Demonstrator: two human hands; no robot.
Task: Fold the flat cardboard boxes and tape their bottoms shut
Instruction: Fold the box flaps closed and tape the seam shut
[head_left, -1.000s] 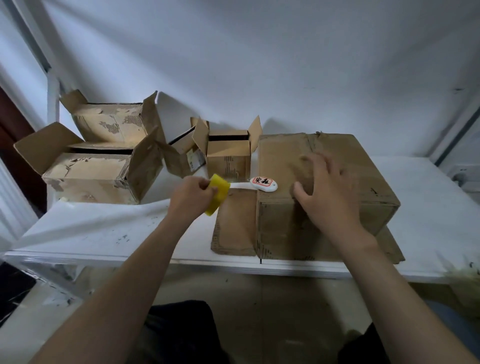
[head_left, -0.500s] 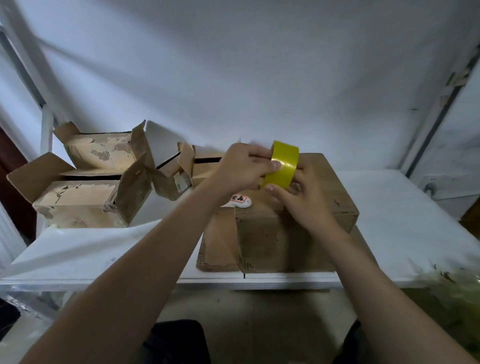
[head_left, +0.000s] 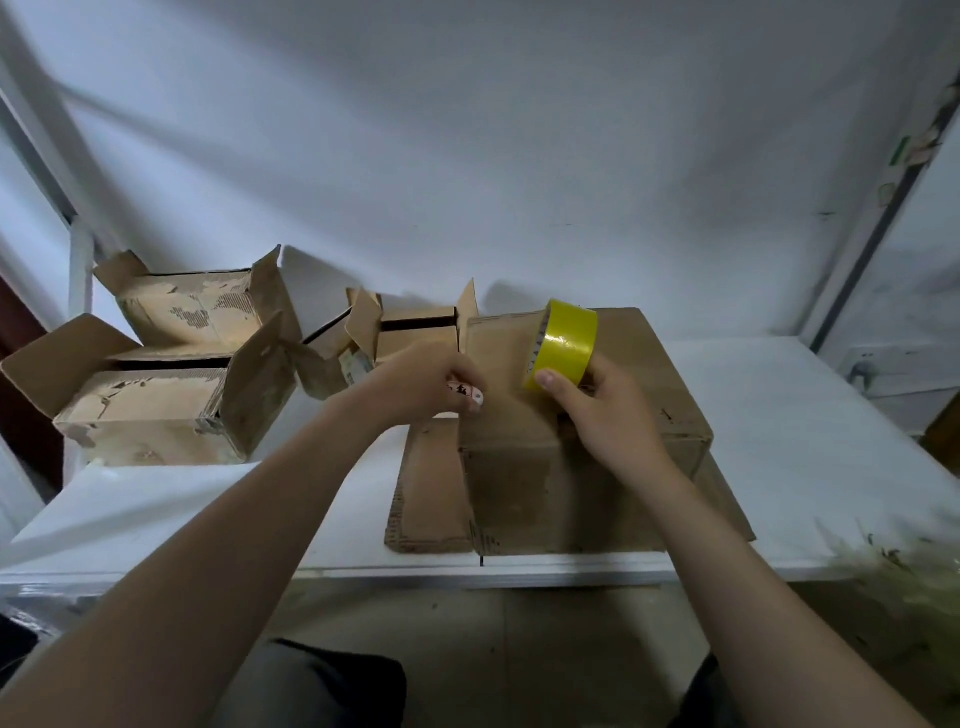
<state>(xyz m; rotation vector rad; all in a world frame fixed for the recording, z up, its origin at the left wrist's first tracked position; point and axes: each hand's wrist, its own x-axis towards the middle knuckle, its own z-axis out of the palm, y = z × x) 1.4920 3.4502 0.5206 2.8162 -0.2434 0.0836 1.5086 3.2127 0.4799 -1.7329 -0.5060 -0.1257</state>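
Taping step: the right hand (head_left: 613, 415) grips a yellow tape roll (head_left: 563, 343) above the folded cardboard box (head_left: 654, 374); the left hand (head_left: 421, 384) clasps a white-handled tool (head_left: 470, 393). Next, the tape's end likely needs freeing.

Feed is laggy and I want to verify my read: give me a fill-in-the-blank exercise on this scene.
The right hand holds a roll of ____ tape. The left hand grips a small tool that is mostly ____. The nearer box at far left has its flaps ____.
Missing words: yellow, white, open.
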